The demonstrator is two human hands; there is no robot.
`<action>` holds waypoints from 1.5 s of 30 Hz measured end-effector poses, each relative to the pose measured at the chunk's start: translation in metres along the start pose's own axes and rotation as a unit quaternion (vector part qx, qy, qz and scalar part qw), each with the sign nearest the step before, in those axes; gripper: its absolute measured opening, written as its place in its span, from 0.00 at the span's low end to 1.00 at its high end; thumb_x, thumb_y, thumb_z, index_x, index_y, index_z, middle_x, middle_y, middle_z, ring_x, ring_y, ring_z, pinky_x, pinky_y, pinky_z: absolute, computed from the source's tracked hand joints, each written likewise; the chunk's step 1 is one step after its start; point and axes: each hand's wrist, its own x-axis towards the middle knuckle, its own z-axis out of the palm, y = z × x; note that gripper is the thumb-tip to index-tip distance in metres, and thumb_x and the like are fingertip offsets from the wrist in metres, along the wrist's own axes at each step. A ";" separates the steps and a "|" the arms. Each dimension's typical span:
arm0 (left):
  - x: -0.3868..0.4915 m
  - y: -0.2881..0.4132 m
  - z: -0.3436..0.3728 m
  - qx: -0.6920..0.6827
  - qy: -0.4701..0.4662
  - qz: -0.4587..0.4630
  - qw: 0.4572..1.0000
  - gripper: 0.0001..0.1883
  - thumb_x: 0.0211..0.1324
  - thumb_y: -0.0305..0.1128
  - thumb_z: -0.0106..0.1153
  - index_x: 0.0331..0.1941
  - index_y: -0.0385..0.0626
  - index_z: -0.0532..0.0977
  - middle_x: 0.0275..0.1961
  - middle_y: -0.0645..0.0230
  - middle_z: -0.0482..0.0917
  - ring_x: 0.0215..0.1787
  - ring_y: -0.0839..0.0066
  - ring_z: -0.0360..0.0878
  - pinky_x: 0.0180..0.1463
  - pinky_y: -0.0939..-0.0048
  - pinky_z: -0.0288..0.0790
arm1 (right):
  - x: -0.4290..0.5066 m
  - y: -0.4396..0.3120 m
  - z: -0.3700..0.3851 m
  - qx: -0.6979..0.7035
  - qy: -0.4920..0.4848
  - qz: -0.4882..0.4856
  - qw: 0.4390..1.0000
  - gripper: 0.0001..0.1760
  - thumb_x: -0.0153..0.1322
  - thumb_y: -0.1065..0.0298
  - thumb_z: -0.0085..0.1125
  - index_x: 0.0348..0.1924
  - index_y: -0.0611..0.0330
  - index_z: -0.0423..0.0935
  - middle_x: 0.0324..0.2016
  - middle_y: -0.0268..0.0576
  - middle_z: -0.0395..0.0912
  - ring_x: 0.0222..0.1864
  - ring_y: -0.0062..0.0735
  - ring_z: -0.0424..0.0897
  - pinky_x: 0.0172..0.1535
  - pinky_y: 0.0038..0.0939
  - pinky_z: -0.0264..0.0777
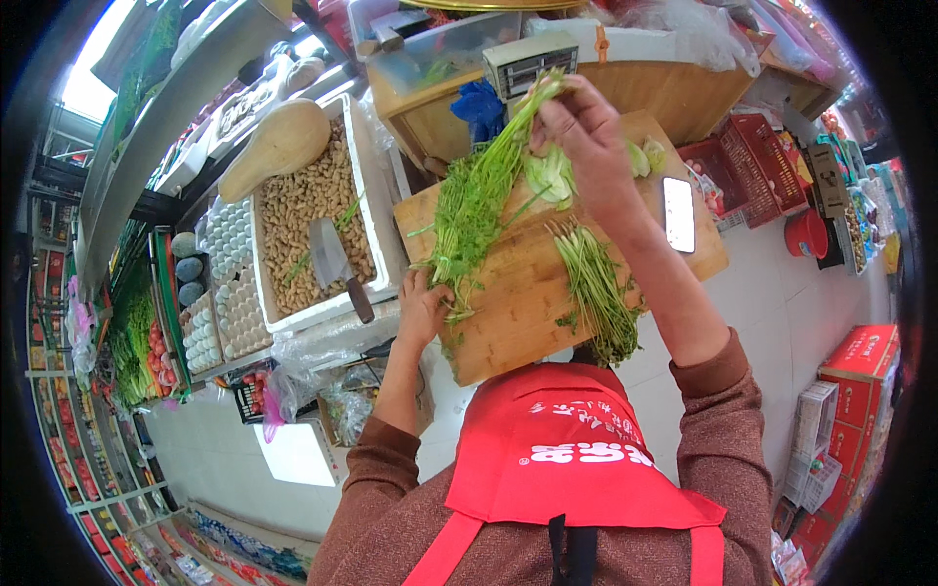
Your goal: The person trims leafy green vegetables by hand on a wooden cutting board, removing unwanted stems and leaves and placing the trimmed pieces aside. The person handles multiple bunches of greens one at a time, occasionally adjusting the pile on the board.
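My right hand (586,128) is raised over the far part of a wooden cutting board (513,322), gripping the stem ends of a bunch of leafy green herbs (480,205), perhaps coriander or celery. The bunch slants down to the left, its leaves reaching the board's left edge. There my left hand (425,308) has its thumb and fingers on the leaf ends. A second bunch of thin-stemmed greens (597,293) lies on the board, pale root ends pointing away from me. Pale green cabbage-like leaves (551,176) lie behind the bunch I hold.
A phone with a lit screen (679,214) lies on the board's right side. To the left, a cleaver (337,264) and a butternut-type squash (278,146) rest on a white foam box (322,311) of peanuts. Egg trays (242,315) adjoin it. A scale (529,62) stands behind; red crates (762,172) sit right.
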 end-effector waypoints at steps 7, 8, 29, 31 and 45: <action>0.042 -0.008 -0.042 -0.027 -0.011 -0.079 0.996 0.13 0.48 0.21 0.60 0.36 0.52 0.86 0.60 0.53 0.77 0.62 0.47 0.71 0.64 0.49 0.68 | 0.042 -0.047 -0.003 0.027 -0.055 -0.024 0.998 0.11 0.81 0.68 0.54 0.52 0.64 0.76 0.37 0.33 0.81 0.36 0.17 0.78 0.42 0.23 0.73; 0.055 -0.006 -0.058 -0.012 -0.009 -0.092 0.996 0.16 0.49 0.19 0.56 0.40 0.49 0.86 0.55 0.54 0.80 0.56 0.49 0.75 0.61 0.51 0.71 | 0.043 -0.050 -0.002 0.030 -0.044 -0.010 0.999 0.11 0.81 0.67 0.54 0.53 0.63 0.75 0.38 0.33 0.81 0.36 0.16 0.78 0.42 0.23 0.73; 0.165 0.174 -0.196 -0.546 0.005 0.037 0.837 0.15 0.69 0.36 0.62 0.49 0.34 0.83 0.33 0.70 0.86 0.34 0.88 0.79 0.36 0.83 0.71 | 0.037 -0.061 -0.007 -0.089 -0.035 0.082 0.992 0.17 0.81 0.60 0.55 0.52 0.67 0.81 0.38 0.31 0.83 0.35 0.13 0.77 0.41 0.18 0.73; 0.164 0.177 -0.194 -0.526 0.025 0.035 0.850 0.15 0.69 0.36 0.63 0.49 0.35 0.83 0.33 0.71 0.86 0.34 0.89 0.78 0.37 0.84 0.70 | 0.036 -0.060 -0.012 -0.204 -0.042 0.098 0.973 0.17 0.81 0.58 0.55 0.49 0.65 0.83 0.34 0.31 0.83 0.32 0.12 0.77 0.38 0.19 0.73; 0.182 0.134 -0.188 -0.565 0.053 0.008 0.823 0.13 0.67 0.30 0.63 0.51 0.34 0.83 0.38 0.64 0.88 0.36 0.81 0.84 0.42 0.79 0.77 | -0.028 -0.095 -0.129 -0.337 0.063 0.061 0.937 0.18 0.82 0.60 0.52 0.30 0.61 0.75 0.20 0.29 0.69 0.23 0.13 0.65 0.27 0.22 0.60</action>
